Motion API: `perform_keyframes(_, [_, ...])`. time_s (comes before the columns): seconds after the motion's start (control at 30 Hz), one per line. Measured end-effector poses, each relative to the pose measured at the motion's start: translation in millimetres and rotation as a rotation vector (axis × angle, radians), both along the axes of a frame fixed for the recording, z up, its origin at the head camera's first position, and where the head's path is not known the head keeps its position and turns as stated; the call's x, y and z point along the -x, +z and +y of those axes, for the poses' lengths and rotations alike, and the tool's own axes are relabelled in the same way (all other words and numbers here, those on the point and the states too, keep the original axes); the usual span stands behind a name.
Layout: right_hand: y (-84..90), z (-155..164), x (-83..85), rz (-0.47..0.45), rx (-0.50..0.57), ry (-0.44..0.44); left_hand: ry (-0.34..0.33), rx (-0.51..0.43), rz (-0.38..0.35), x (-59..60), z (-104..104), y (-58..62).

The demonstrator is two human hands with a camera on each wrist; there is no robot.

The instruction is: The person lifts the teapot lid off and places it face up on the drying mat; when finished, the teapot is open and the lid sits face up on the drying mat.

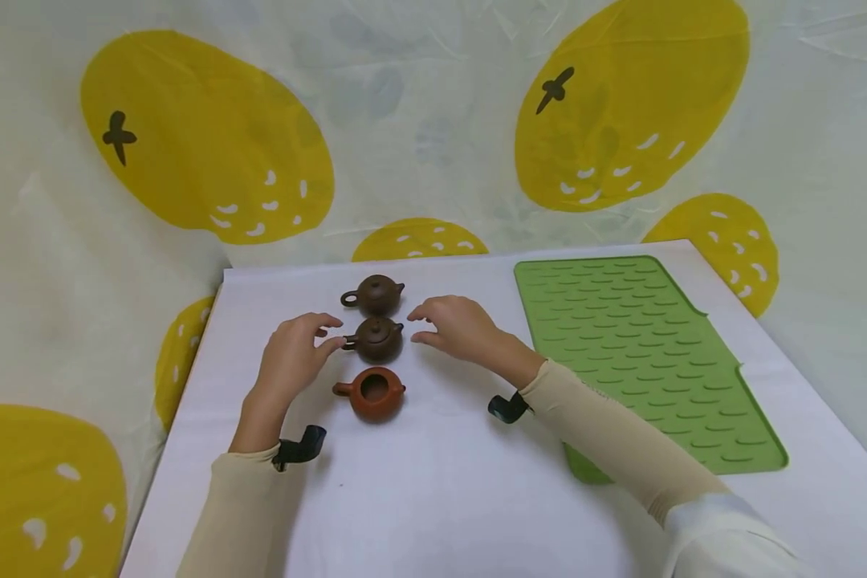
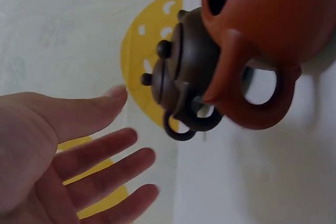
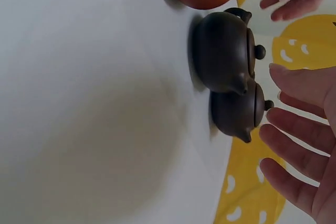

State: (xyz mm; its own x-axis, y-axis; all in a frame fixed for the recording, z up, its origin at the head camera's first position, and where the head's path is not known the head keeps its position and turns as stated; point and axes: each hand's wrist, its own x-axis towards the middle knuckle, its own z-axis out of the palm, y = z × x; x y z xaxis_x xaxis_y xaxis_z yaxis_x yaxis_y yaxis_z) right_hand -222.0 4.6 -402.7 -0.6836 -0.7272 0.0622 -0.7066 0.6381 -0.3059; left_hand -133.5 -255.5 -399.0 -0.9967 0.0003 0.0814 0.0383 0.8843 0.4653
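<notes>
Three small teapots stand in a column on the white table. The farthest dark brown teapot [image 1: 378, 295] and the middle dark brown teapot [image 1: 377, 341] have lids on. Nearest is a reddish-brown teapot [image 1: 384, 413], whose top opening shows no lid. All handles point left and spouts right. My left hand [image 1: 291, 359] hovers beside the middle teapot's handle, fingers apart and holding nothing in the left wrist view. Just right of the spouts is my right hand [image 1: 458, 327], its fingers loosely spread and clear of the teapots in the right wrist view.
A green textured mat [image 1: 636, 361] lies on the right of the white table [image 1: 433, 498], partly under the right forearm. A curtain [image 1: 419, 120] with yellow fruit prints hangs behind the table. Each wrist wears a black camera mount [image 1: 299, 446].
</notes>
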Motion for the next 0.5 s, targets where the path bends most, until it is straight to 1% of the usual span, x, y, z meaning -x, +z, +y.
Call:
perform_keyframes(0.07, [-3.0, -8.6, 1.3, 0.002, 0.005, 0.013, 0.030, -0.005, 0.034, 4.2, 0.3, -4.2])
perform_keyframes(0.13, [-6.9, -16.9, 2.3, 0.001, 0.006, 0.028, 0.062, -0.026, 0.043, 7.7, 1.3, -8.2])
perform_keyframes(0.2, [-10.5, -24.3, 2.4, 0.001, 0.005, 0.042, 0.083, -0.047, 0.035, 10.7, 3.0, -12.1])
perform_keyframes(0.3, [-16.0, -33.4, 1.7, 0.000, 0.023, 0.063, 0.119, -0.076, -0.014, 14.5, 6.4, -15.9])
perform_keyframes(0.4, [-20.2, -40.1, 1.2, 0.005, 0.056, 0.075, 0.150, -0.078, -0.067, 18.3, 9.3, -17.8])
perform_keyframes(0.5, [-22.5, -45.7, 1.2, 0.010, 0.074, 0.081, 0.171, -0.067, -0.099, 21.9, 11.4, -17.5])
